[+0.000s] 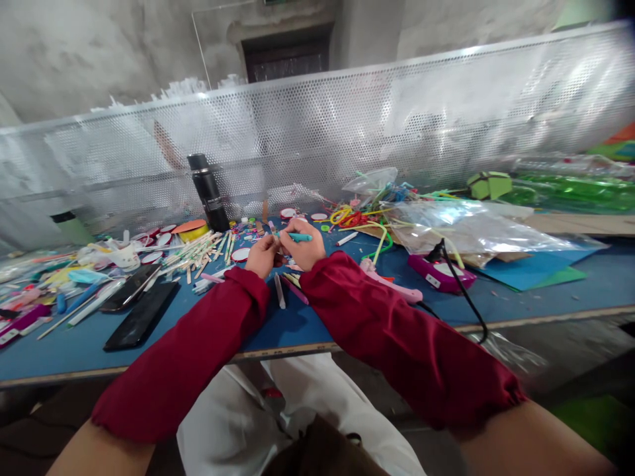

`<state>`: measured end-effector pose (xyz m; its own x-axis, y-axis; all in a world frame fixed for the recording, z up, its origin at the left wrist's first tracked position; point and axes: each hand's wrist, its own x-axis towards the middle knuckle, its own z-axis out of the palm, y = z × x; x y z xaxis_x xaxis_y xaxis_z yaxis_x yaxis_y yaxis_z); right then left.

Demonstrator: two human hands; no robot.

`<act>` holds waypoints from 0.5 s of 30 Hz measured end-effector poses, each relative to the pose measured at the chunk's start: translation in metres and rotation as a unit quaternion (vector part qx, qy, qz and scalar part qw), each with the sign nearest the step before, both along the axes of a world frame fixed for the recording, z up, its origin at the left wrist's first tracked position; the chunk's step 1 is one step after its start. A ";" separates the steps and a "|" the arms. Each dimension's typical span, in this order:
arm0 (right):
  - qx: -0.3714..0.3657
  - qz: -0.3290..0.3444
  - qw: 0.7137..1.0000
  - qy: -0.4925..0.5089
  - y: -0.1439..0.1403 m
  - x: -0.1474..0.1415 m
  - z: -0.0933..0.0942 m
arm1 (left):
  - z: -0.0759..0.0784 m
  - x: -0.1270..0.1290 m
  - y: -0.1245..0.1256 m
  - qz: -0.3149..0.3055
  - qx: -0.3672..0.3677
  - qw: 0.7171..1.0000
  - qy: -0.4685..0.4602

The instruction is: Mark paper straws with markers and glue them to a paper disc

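Observation:
Both my hands meet over the middle of the blue table (307,324). My right hand (303,248) grips a teal stick (299,237) that points right. My left hand (261,256) pinches the stick's left end; whatever small piece it holds is hidden by the fingers. Dark red sleeves cover both forearms. Loose sticks (280,291) lie on the table just under my wrists.
A black flask (208,192) stands behind a heap of wooden sticks (201,251). Two dark phones (141,314) lie left. Pink glue guns (439,272) with a black cord lie right, beside plastic bags (461,228) and pipe cleaners (350,217). A perforated metal screen (347,125) backs the table.

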<state>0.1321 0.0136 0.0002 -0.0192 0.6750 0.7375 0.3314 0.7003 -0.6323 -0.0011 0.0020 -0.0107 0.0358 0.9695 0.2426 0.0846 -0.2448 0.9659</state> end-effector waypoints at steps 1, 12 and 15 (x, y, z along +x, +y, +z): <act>-0.004 0.003 1.000 0.002 0.000 0.000 0.000 | -0.001 0.000 0.000 -0.003 0.002 1.000 0.000; -0.004 0.008 1.000 0.000 0.004 0.000 -0.004 | -0.002 -0.003 0.003 -0.005 0.009 1.000 0.001; -0.009 0.010 1.000 0.002 0.004 0.000 -0.004 | -0.001 -0.003 0.002 -0.009 0.004 1.000 0.009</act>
<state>0.1326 0.0178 -0.0033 -0.0303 0.6880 0.7251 0.3142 0.6952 -0.6465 -0.0038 0.0040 -0.0121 0.0572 0.9669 0.2486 0.0985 -0.2532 0.9624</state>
